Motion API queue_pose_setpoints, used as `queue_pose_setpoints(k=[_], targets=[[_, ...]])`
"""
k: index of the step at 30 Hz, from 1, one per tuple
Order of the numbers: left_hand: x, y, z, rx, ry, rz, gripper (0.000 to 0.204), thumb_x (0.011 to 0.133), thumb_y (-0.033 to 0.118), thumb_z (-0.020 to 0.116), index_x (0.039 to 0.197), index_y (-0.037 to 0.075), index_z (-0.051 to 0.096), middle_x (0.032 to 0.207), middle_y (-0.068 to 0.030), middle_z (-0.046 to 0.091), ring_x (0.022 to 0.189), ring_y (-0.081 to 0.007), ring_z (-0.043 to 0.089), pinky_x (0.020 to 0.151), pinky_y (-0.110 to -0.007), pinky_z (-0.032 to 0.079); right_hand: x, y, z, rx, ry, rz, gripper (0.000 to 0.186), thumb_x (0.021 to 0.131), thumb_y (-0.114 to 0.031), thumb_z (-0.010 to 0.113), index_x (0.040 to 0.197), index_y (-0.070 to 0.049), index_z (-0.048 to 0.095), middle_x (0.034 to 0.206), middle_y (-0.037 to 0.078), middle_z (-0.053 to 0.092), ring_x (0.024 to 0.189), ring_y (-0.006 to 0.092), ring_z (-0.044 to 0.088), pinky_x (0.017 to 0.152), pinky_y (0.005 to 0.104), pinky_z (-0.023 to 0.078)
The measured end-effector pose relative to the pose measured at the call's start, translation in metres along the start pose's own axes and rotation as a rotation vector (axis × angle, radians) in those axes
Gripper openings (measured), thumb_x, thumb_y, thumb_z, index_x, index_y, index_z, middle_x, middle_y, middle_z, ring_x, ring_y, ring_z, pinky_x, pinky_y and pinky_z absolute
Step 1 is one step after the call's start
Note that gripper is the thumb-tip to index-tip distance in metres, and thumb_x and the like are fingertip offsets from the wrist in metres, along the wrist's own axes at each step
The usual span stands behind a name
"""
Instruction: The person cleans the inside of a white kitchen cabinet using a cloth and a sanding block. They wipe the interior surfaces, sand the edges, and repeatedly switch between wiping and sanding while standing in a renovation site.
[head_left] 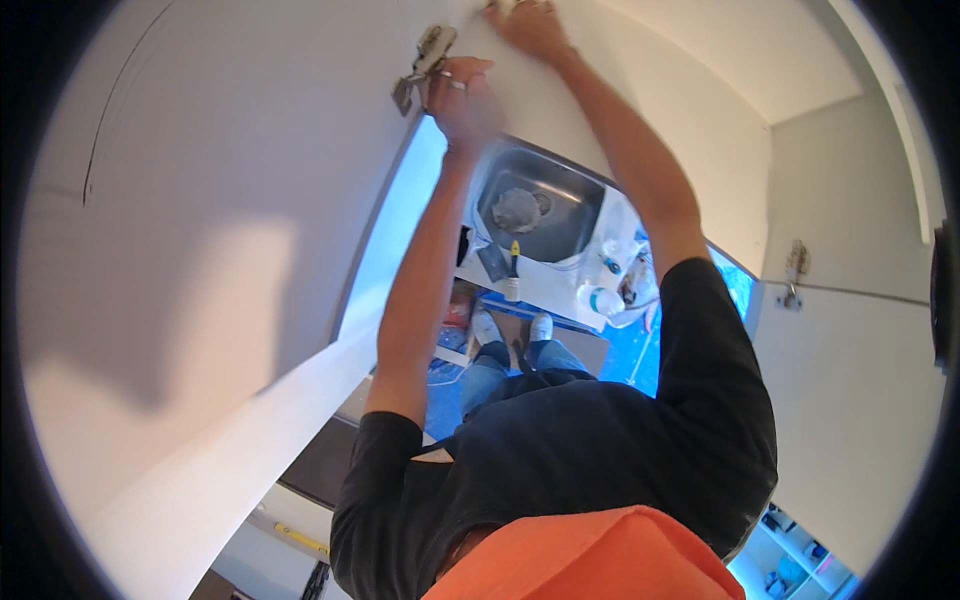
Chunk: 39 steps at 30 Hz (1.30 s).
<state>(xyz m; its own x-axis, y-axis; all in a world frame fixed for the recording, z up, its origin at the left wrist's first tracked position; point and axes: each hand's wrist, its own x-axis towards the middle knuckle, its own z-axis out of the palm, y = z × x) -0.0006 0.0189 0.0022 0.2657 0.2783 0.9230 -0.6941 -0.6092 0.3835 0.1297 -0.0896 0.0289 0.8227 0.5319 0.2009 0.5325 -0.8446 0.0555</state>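
The left grip (466,108) is at a metal hinge (430,60), its fingers bent against the hinge's near side and its thumb stretched out to the right; whether it is clamped on the hinge or only touching it, I cannot tell. The hinge sits just beyond and to the left of that grip, by the edge of a pale panel (200,190), which spreads out on the grip's left and bears a thin dark line (108,105). The right grip (528,28) is up and to the right of the left one, against a pale board (635,50), with the top rim cutting it off (blurred, too), so I cannot tell whether its fingers are apart or together.

Below both grips lies a steel sink (575,222) with a pale lump (517,210) in it, its kind unclear. On the surface (552,288) nearer the body than the sink, a brush (514,264) with a yellow and black handle lies beside a dark flat piece (492,262). A white tub (600,299) stands to their right. Well to the right of both grips, a second hinge (793,272) is fixed to a pale cabinet wall (850,370).
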Motion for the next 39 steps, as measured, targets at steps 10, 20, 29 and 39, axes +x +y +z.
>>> queue_pose_setpoints(k=[10,20,29,39], targets=[[-0.132,0.089,-0.123,0.092,-0.243,-0.151,0.034,0.103,0.032,0.045,0.105,0.004,0.064,0.101,-0.0156,0.065,0.095,-0.0347,0.06,0.088,-0.047,0.046,-0.253,0.03,-0.027,0.118,0.106,0.057,0.052,0.103,-0.042,0.044,0.136,-0.003,0.054,0.144,0.027,0.048,0.137,0.0388,0.044,0.115,0.0545,0.03],[-0.244,0.176,-0.174,-0.082,-0.39,-0.657,0.021,0.098,0.014,0.052,0.111,0.0,0.062,0.102,-0.0205,0.063,0.096,-0.0378,0.062,0.087,-0.044,0.049,-0.248,0.031,-0.011,-0.171,0.413,0.122,0.046,0.102,-0.04,0.047,0.144,-0.021,0.05,0.117,0.026,0.059,0.107,0.0397,0.057,0.09,0.0532,0.044],[-0.168,0.183,-0.088,-0.633,-0.136,-1.12,0.045,0.106,0.038,0.043,0.134,0.003,0.05,0.136,-0.0136,0.054,0.118,-0.0253,0.058,0.103,-0.04,0.046,-0.255,-0.054,-0.062,2.154,-0.004,0.498,0.06,0.1,-0.049,0.052,0.14,-0.003,0.05,0.132,0.015,0.062,0.118,0.0278,0.063,0.102,0.0436,0.052],[-0.163,0.223,-0.079,-0.992,-0.346,-1.512,0.048,0.106,0.034,0.049,0.143,0.004,0.046,0.143,-0.0109,0.054,0.13,-0.0228,0.053,0.108,-0.038,0.043,-0.397,-0.011,0.022,1.734,0.159,0.823,0.061,0.096,-0.051,0.058,0.139,-0.009,0.051,0.133,0.01,0.061,0.12,0.0248,0.06,0.104,0.0408,0.048]])
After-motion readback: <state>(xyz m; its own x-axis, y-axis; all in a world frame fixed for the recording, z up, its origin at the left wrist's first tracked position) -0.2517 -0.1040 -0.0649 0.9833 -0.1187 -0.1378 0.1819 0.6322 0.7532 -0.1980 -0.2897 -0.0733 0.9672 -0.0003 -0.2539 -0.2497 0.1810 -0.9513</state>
